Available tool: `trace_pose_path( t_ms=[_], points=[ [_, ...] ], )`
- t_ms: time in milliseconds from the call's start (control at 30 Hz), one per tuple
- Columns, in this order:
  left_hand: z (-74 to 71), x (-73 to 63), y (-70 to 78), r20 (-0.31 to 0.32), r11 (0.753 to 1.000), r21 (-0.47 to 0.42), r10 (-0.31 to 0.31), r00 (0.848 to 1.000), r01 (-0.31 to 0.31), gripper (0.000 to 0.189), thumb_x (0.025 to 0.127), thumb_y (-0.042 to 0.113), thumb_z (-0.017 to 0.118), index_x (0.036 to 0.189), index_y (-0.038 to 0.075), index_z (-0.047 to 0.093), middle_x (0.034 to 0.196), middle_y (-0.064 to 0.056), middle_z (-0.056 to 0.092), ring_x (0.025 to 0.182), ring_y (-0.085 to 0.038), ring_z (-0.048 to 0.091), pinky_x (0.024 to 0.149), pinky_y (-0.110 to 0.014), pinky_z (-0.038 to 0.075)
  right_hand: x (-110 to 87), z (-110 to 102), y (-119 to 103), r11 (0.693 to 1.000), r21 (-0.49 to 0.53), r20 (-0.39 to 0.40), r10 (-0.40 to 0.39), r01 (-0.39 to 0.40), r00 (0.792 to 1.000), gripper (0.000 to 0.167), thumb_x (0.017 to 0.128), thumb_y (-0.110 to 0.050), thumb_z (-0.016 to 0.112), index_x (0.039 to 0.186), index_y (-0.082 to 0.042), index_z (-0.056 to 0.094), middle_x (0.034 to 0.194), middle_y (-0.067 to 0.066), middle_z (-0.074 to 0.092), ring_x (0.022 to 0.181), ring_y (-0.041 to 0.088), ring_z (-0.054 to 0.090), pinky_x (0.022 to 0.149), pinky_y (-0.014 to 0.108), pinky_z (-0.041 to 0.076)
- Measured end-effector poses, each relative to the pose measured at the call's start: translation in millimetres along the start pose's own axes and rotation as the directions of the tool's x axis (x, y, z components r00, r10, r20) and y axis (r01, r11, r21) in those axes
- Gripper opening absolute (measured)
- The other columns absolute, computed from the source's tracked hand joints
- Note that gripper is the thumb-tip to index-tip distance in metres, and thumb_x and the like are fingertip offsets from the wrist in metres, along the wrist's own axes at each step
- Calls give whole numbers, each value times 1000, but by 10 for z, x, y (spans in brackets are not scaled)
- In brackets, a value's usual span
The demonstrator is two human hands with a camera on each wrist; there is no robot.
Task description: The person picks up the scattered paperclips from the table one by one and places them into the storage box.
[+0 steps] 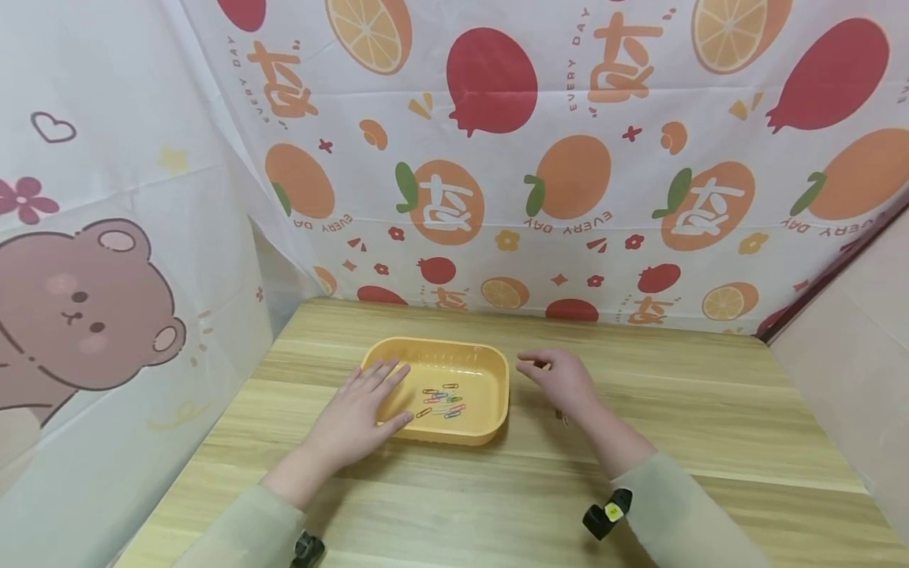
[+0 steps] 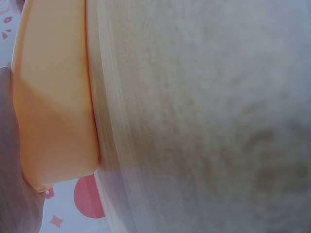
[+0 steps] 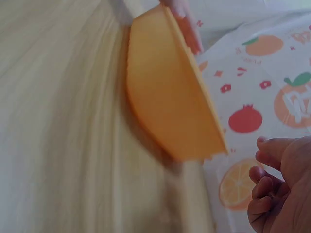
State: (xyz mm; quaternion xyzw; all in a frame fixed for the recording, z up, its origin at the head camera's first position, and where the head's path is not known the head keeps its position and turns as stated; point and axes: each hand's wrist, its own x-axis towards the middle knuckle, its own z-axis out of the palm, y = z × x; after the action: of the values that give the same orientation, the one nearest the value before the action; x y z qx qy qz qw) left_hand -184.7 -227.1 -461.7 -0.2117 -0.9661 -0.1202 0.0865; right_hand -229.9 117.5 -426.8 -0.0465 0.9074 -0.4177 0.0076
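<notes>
A yellow plastic tray (image 1: 433, 434) stands on the wooden table with several small coloured paper clips (image 1: 443, 401) lying loose on its floor. My left hand (image 1: 358, 410) rests over the tray's left rim, its fingers spread and nearly straight. Just off the right rim hovers my right hand (image 1: 564, 379), thumb and index tips close together, the other fingers loosely curved. Nothing shows between them in the right wrist view, where the hand (image 3: 284, 184) is beyond the tray's end. Small brownish pieces (image 1: 561, 416) lie on the table beside the right wrist, partly hidden.
The wooden table (image 1: 454, 505) runs back to a fruit-printed cloth (image 1: 497, 197). A bear-printed cloth (image 1: 85, 300) hangs at the left, and a pale panel (image 1: 845, 355) borders the right. Dark wrist cameras (image 1: 607, 513) sit on both sleeves.
</notes>
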Motion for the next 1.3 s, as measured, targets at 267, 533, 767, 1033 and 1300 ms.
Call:
trace_pose_path(
  t_ms=[267,533,767,1033,1300],
  points=[
    [7,5,-2,0,1000,6,1,1000,-1,76,94,62,54,156,23,34,161,-6,31,148,-31,25,122,-52,11,-118,-133,419,999,-12,-4,45,-45,999,30,93,-31,70,116,-13,76,94,1,67,84,18,55,63,29,46],
    [-13,-2,17,7,1000,-3,-8,1000,8,76,93,58,58,156,22,34,161,-6,30,148,-31,25,122,-53,10,-302,-220,714,995,-9,30,96,-96,995,29,95,-26,68,120,-10,73,101,4,68,79,17,55,62,31,47],
    [-17,-3,12,10,1000,-2,-11,1000,11,76,93,58,58,156,22,34,161,-5,30,148,-31,24,122,-52,10,-362,-230,837,997,-24,30,77,-77,997,29,94,-25,69,118,-9,74,101,5,72,75,14,58,63,29,48],
    [-13,-2,9,8,1000,-1,-8,1000,8,76,93,58,58,156,22,35,161,-5,30,148,-31,25,122,-52,11,-416,-182,905,990,-138,6,19,-18,1000,22,91,-26,73,109,-16,78,96,-2,73,87,14,63,75,35,53],
    [-1,-1,5,14,1000,-1,-9,1000,9,77,93,60,56,156,23,33,162,-5,28,148,-31,24,122,-51,9,-462,-118,896,974,-226,16,-1,5,1000,20,89,-26,75,106,-16,78,106,1,74,101,22,67,89,46,54]
  ],
)
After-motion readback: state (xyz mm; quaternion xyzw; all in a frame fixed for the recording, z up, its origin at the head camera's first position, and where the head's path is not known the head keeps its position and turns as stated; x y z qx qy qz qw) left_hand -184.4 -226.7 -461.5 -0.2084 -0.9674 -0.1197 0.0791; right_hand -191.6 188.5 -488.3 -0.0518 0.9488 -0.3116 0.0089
